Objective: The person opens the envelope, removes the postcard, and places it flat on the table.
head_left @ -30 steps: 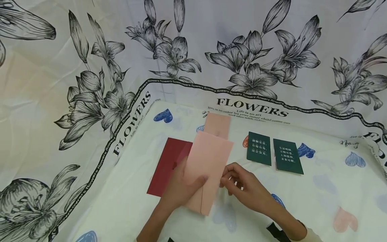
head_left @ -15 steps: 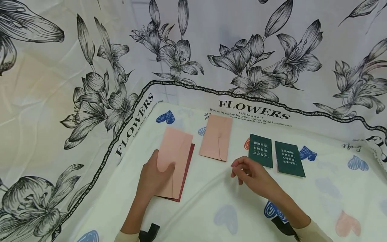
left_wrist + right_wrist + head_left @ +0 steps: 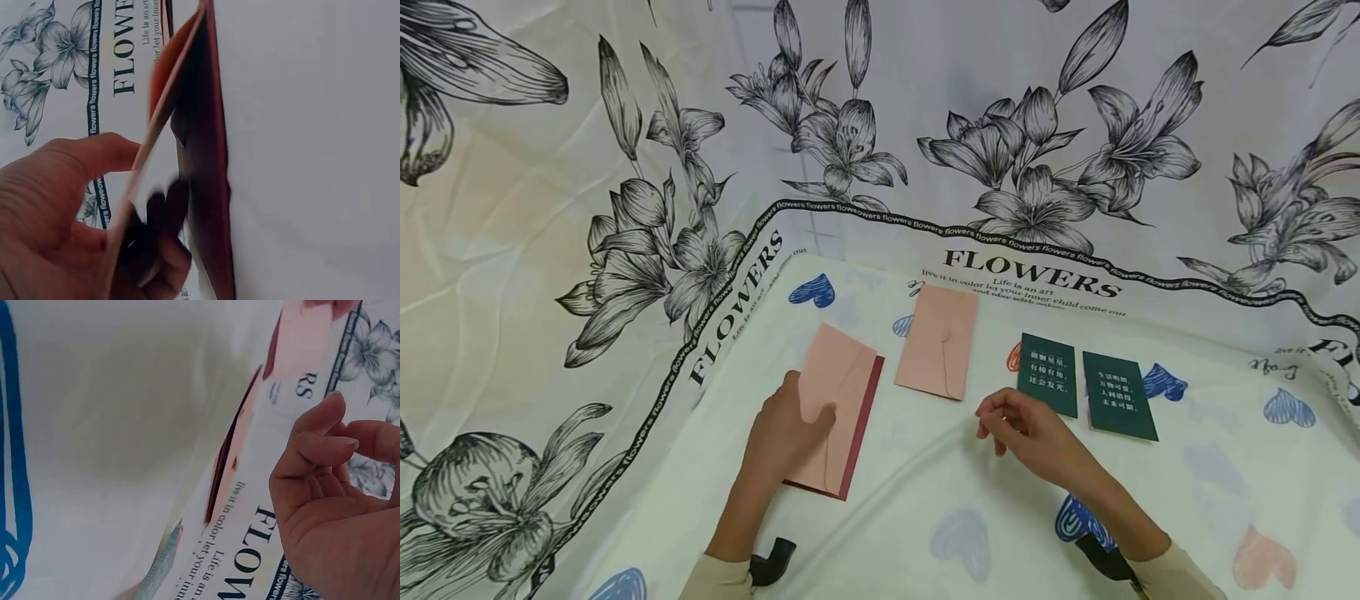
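Note:
In the head view my left hand [image 3: 782, 433] grips a pink envelope [image 3: 842, 371] by its left side, thumb on top. Beneath it lies a dark red envelope [image 3: 864, 417], mostly covered, showing along the right edge. The left wrist view has the held envelope [image 3: 156, 122] edge-on and tilted, fingers behind it, with a gap to the red envelope [image 3: 209, 212] at the lower part. My right hand [image 3: 1030, 437] hovers over the cloth, fingers loosely curled and holding nothing. A second pink envelope [image 3: 936, 346], flap side up, lies just beyond it.
Two dark green cards with white writing, the left card [image 3: 1047, 367] and the right card [image 3: 1120, 396], lie side by side at right. A white cloth with printed hearts [image 3: 961, 542] covers the surface. A flower-printed curtain [image 3: 880, 108] rises behind.
My left hand has carried the pink envelope left, from overlapping the second pink envelope to over the red one. The right hand has shifted slightly right, still holding nothing.

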A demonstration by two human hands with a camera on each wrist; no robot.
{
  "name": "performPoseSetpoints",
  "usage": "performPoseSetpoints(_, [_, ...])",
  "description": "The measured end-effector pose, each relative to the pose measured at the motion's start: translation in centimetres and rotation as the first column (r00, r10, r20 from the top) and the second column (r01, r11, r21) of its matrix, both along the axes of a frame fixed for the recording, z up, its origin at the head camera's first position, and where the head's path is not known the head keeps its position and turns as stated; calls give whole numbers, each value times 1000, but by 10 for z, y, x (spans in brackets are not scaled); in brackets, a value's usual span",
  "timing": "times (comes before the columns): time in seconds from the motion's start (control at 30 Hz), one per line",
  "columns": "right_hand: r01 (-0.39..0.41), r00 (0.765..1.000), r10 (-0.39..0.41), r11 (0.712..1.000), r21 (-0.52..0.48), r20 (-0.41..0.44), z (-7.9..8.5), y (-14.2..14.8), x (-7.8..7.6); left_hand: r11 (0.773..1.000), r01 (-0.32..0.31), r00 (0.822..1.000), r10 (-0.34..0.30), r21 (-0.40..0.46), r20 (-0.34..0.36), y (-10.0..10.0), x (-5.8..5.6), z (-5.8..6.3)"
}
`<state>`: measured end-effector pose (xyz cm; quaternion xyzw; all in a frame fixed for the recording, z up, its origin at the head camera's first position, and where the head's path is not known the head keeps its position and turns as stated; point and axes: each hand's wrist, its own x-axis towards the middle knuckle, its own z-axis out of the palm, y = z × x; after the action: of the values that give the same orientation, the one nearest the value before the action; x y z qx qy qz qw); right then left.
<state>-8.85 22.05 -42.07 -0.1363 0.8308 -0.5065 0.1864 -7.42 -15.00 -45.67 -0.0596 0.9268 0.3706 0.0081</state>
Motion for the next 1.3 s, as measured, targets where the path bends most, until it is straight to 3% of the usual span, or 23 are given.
performPoseSetpoints(0.17, [15,1000,-15,1000,1,-11,1,1,0,992,3,1000,-6,-124,-21,3,-1,0])
performPoseSetpoints(0.4, [54,998,-53,998,17,-24,1,4,-3,979,-30,996,12,-200,-90,6,3,-1])
performPoseSetpoints(0.6, [73,996,-72,997,19,-53,1,6,-10,964,-26,991,-11,-264,-135,8,4,-6])
performPoseSetpoints(1.0, [91,995,-91,996,25,-29,-1,0,-26,961,2,994,-33,-277,-109,20,9,-3])
performPoseSetpoints(1.3, [57,994,-51,996,63,-92,-8,-9,-37,971,2,991,-34,-237,-133,24,8,-7])
